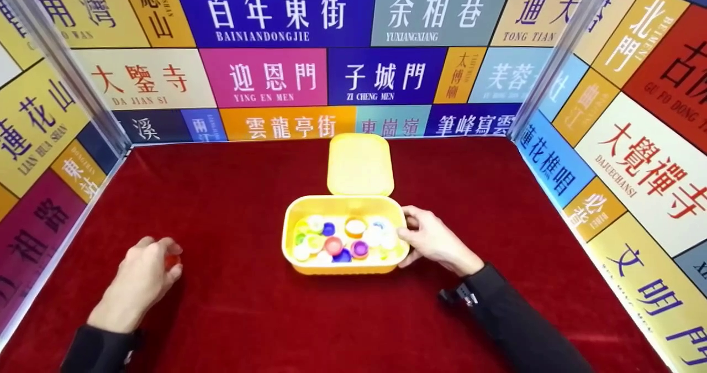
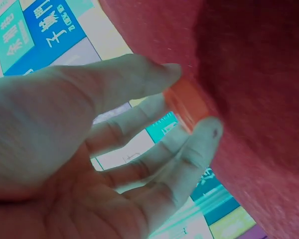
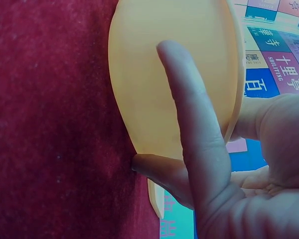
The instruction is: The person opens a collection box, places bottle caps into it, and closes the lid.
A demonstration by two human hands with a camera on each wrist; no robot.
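At the left of the head view, my left hand (image 1: 138, 276) is held over the red cloth, apart from the box. It pinches an orange bottle cap (image 2: 187, 102) between thumb and a fingertip, as the left wrist view shows; the head view has it mostly hidden by the fingers. My right hand (image 1: 436, 241) grips the right end of a yellow plastic box (image 1: 348, 270), with the thumb over its rim and fingers along the outer wall (image 3: 154, 89). Inside the box lie several bottle caps (image 1: 333, 246) in white, blue, purple, orange, green and pink.
Right behind the box lies its yellow lid (image 1: 360, 166), flat. Red cloth (image 1: 232, 207) covers the table. Printed panels (image 1: 270, 11) with large characters stand along the back and both sides, joined by metal corner posts (image 1: 558, 58).
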